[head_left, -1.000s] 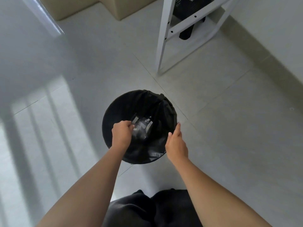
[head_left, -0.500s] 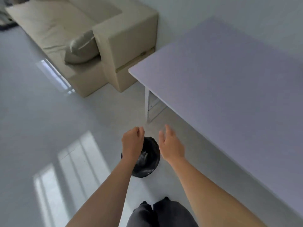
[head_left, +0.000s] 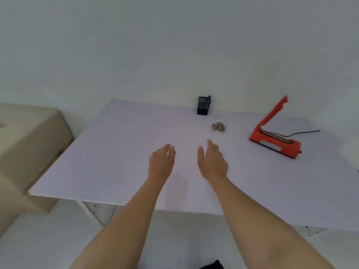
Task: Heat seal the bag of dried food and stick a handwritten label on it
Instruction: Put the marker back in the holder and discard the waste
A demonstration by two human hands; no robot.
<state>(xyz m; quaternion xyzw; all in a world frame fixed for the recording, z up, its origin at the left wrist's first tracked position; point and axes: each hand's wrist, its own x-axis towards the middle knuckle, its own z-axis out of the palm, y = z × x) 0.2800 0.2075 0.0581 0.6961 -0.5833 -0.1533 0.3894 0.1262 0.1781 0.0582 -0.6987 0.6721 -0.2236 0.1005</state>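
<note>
The table (head_left: pixel 116 152) is a plain pale lilac, and the heat sealer (head_left: pixel 275 142) on it is bright orange-red with a dark strip along its bed and a small grey plate on its side — its cord (head_left: pixel 305 132) is black. The pen holder (head_left: pixel 203 108) is black with a blue pen (head_left: pixel 207 99) in it, the small bag (head_left: pixel 219 126) mottled brown and grey. The sofa (head_left: pixel 29 142) is plain beige — wall (head_left: pixel 174 45) and floor (head_left: pixel 38 239) a flat greyish white
</note>
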